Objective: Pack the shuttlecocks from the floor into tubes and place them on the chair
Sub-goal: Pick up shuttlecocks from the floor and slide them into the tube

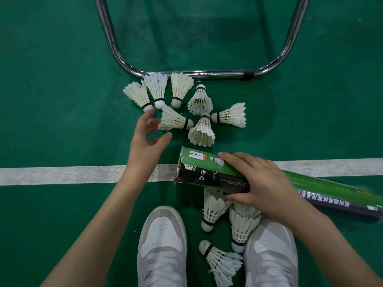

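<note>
My right hand (263, 183) is clamped round the tube (217, 175), which lies tilted over the white line (62, 175) with its open mouth facing left. My left hand (145, 141) hovers with fingers spread and empty, just beside the nearest shuttlecock (174, 120). Seven more lie loose on the floor (51, 79) by the chair's steel rail (196, 73), three by my shoes (162, 245). I'd pinch this one by the cork and feed it cork-first so the feathers don't crush. Whether the tube already holds any, I can't tell.
</note>
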Tool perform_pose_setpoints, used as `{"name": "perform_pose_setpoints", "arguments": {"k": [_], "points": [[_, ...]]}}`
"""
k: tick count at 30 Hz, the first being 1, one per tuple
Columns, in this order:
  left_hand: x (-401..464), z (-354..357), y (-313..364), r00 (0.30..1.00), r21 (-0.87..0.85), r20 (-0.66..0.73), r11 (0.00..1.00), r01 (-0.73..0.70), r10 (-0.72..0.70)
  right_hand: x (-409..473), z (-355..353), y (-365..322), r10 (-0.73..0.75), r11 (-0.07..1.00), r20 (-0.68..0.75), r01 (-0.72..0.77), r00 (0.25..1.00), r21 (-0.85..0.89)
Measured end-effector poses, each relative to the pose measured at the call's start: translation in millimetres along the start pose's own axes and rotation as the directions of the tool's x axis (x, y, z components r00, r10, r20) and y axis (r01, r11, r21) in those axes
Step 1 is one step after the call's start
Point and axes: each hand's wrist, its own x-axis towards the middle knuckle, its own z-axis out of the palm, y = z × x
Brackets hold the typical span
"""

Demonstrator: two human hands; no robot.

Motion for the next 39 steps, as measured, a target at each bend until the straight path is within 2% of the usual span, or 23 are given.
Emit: {"name": "perform_pose_setpoints", "arguments": {"k": [7, 10, 16, 20, 26, 31, 39], "points": [[31.5, 2.2, -2.1, 0.999, 0.078, 0.021, 0.997, 0.024, -0.026, 0.0, -2.0, 1.0, 0.01, 1.0, 0.008, -0.009, 1.0, -0.005], [37.5, 2.3, -3.7, 0.998, 0.133, -0.006, 0.989, 0.068, -0.067, -0.3, -1.6, 1.3, 0.011, 1.0, 0.012, -0.011, 1.0, -0.007], [35.3, 5.0, -8.9, 0.995, 0.214, -0.079, 0.974, 0.069, -0.053, -0.2, -1.3, 1.7, 0.016, 1.0, 0.014, -0.016, 1.0, -0.007], [26.7, 2.3, -8.4, 0.992, 0.157, -0.122, 0.986, 0.06, -0.041, -0.2, -0.7, 1.5, 0.02, 1.0, 0.009, -0.02, 1.0, 0.007], [-3.4, -12.8, -4.7, 0.966, 0.004, -0.225, 0.992, 0.13, -0.126, -0.7, 0.0, 1.4, 0.012, 1.0, 0.015, -0.012, 1.0, -0.003], [-31.7, -28.8, 3.3, 0.968, -0.043, -0.217, 0.992, 0.123, -0.129, -1.2, -0.1, 1.1, 0.013, 1.0, 0.01, -0.013, 1.0, 0.014], [-55.1, -34.7, 15.3, 0.984, -0.025, -0.142, 0.994, 0.106, -0.109, -0.9, 2.1, 0.7, 0.011, 1.0, -0.005, -0.011, 1.0, 0.018]]}}
